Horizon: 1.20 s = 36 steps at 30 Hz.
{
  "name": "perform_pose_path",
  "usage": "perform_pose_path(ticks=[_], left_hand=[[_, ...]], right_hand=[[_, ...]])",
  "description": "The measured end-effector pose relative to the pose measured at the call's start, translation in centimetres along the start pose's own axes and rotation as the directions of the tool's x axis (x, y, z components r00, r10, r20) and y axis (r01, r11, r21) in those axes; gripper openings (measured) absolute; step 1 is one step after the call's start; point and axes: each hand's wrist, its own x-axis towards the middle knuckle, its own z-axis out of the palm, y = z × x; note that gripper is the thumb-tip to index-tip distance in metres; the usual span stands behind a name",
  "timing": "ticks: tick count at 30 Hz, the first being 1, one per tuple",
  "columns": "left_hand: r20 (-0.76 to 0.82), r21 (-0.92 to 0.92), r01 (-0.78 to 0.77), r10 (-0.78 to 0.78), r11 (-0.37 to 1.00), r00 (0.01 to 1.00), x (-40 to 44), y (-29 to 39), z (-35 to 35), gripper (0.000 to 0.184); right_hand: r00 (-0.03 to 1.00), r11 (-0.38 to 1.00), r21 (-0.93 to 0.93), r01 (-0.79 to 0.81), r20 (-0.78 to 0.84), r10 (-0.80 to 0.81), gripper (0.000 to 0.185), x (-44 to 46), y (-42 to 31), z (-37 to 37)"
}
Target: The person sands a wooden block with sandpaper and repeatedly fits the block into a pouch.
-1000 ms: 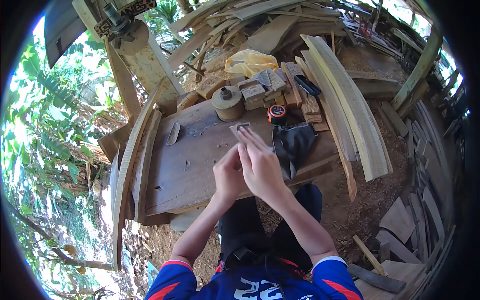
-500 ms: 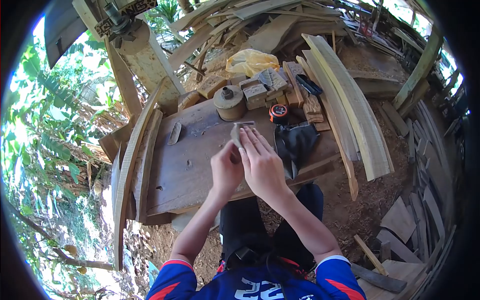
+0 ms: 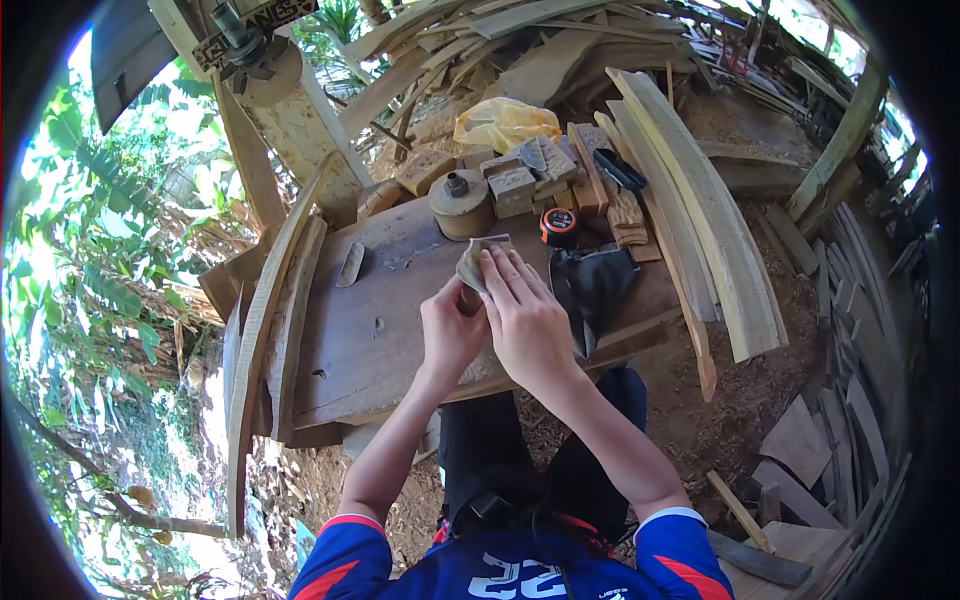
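Note:
In front of me, over the near part of the wooden work table, both hands meet at a thin, bent tan sheet, perhaps sandpaper. My left hand is closed, with its fingers curled round the sheet's lower left side; something brownish in that grip is mostly hidden. Long fingers of my right hand lie pressed together along the sheet's right side and hold it. Just beyond the fingertips stands a round, dusty metal canister-like part. To the right lie a black cloth pouch and an orange-and-black tape measure.
Wood blocks and a yellowish plastic bag crowd the table's far side. Long curved planks lean at the right, another plank at the left. A small wood offcut lies on the tabletop.
The tan sheet has tilted and shows more of its face, spreading up and left of the right fingertips. Both hands have shifted only slightly.

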Motion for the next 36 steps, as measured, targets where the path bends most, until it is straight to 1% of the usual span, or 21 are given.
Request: perform_pose_path(ticks=[3, 5, 7, 8, 10, 12, 15, 16, 19, 22, 24, 25, 26, 28, 29, 30, 31, 33, 34, 35, 36], left_hand=[[-0.118, -0.014, -0.254, 0.251, 0.967, 0.961, -1.3, 0.3, 1.8, 0.014], [-0.114, 0.018, -0.301, 0.301, 0.953, 0.947, -1.5, 0.2, 1.8, 0.010], [-0.030, 0.024, -0.144, 0.145, 0.989, 0.989, -0.4, 0.1, 0.2, 0.009], [-0.093, -0.039, -0.009, 0.006, 0.999, 0.996, -0.3, 0.4, 0.3, 0.006], [-0.101, -0.051, -0.017, 0.012, 0.999, 0.995, -0.5, -0.1, 0.8, 0.008], [-0.091, -0.102, -0.053, 0.044, 0.993, 0.995, -1.1, 1.1, 1.2, 0.012], [-0.044, -0.025, -0.127, 0.125, 0.992, 0.991, -0.4, 0.3, 0.4, 0.010], [-0.052, -0.006, -0.075, 0.074, 0.997, 0.996, -0.2, 0.2, 0.1, 0.010], [-0.115, -0.011, -0.072, 0.070, 0.997, 0.991, -0.6, 0.7, 0.9, 0.010], [-0.056, 0.032, -0.171, 0.172, 0.985, 0.983, -0.7, 0.7, 0.9, 0.010], [-0.012, 0.025, -0.045, 0.046, 0.999, 0.999, -0.2, 0.3, 0.1, 0.014], [0.015, 0.025, 0.020, -0.021, 0.999, 1.000, -0.2, 0.1, -0.2, 0.016], [-0.013, 0.006, -0.015, 0.015, 1.000, 1.000, -0.7, -0.6, 0.5, 0.014], [-0.086, 0.034, -0.257, 0.259, 0.966, 0.962, -0.5, 0.0, 1.6, 0.010], [-0.118, 0.050, -0.371, 0.374, 0.927, 0.920, -0.5, 0.3, 1.9, 0.011], [-0.040, 0.065, -0.327, 0.329, 0.943, 0.943, -0.4, 0.1, 1.4, 0.011], [-0.018, 0.033, -0.213, 0.213, 0.977, 0.977, -0.3, -0.2, 0.9, 0.012], [0.044, -0.017, 0.021, -0.020, 1.000, 0.999, -0.1, -0.4, 0.0, 0.018], [0.003, -0.015, 0.029, -0.029, 0.999, 1.000, -0.3, -0.4, 0.1, 0.025], [-0.018, -0.013, -0.038, 0.037, 0.999, 0.999, -0.6, -0.3, 0.5, 0.025], [-0.031, -0.011, -0.103, 0.103, 0.995, 0.994, -0.9, 0.7, 0.8, 0.025]], right_hand=[[1.000, 1.000, -0.002, -0.008, -0.010, 0.008, 0.048, 0.3, 0.2, 0.0], [1.000, 1.000, -0.011, 0.002, -0.012, -0.002, 0.045, 0.8, 0.5, 0.1], [1.000, 1.000, 0.007, 0.005, -0.004, -0.005, 0.047, 0.3, 0.1, 0.1], [1.000, 1.000, 0.022, 0.010, -0.008, -0.010, 0.047, -0.3, -0.3, 0.1], [1.000, 1.000, 0.018, 0.014, -0.017, -0.013, 0.049, -0.4, -0.4, 0.4], [0.999, 0.999, 0.025, -0.040, -0.021, 0.040, 0.049, 0.1, 0.2, 0.5], [0.999, 0.999, 0.010, -0.035, -0.022, 0.036, 0.046, 0.1, 0.0, 0.4], [0.999, 0.999, 0.015, -0.031, -0.017, 0.032, 0.046, -0.5, -0.1, 0.2], [0.998, 0.997, 0.054, -0.064, -0.006, 0.064, 0.048, 0.1, 0.5, 0.2], [0.998, 0.997, 0.037, -0.066, -0.007, 0.067, 0.048, 0.0, 0.2, 0.1], [0.999, 1.000, 0.008, -0.009, -0.036, 0.009, 0.046, 0.0, -0.5, -0.3], [0.999, 0.999, 0.026, -0.020, -0.035, 0.020, 0.046, 0.2, -0.5, -0.3], [0.999, 0.999, 0.044, -0.031, -0.030, 0.033, 0.046, 0.2, -0.5, -0.4], [0.995, 0.992, 0.078, -0.097, 0.016, 0.096, 0.047, 0.6, -0.1, -0.4], [0.995, 0.992, 0.071, -0.103, 0.007, 0.103, 0.047, 0.3, -0.1, -0.2], [0.995, 0.993, 0.065, -0.097, -0.006, 0.097, 0.047, 0.3, -0.1, -0.1], [0.996, 0.995, 0.060, -0.082, -0.026, 0.083, 0.046, 0.7, 0.0, 0.1], [0.997, 0.989, 0.136, -0.063, -0.035, 0.068, 0.043, 0.3, -0.4, 0.0], [0.998, 0.982, 0.177, -0.059, -0.028, 0.065, 0.044, 0.1, -0.3, 0.3], [0.998, 0.975, 0.214, -0.058, -0.024, 0.064, 0.044, 0.0, -0.1, 0.4], [0.986, 0.939, 0.300, -0.167, 0.050, 0.159, 0.045, 0.9, 0.2, -0.2]])
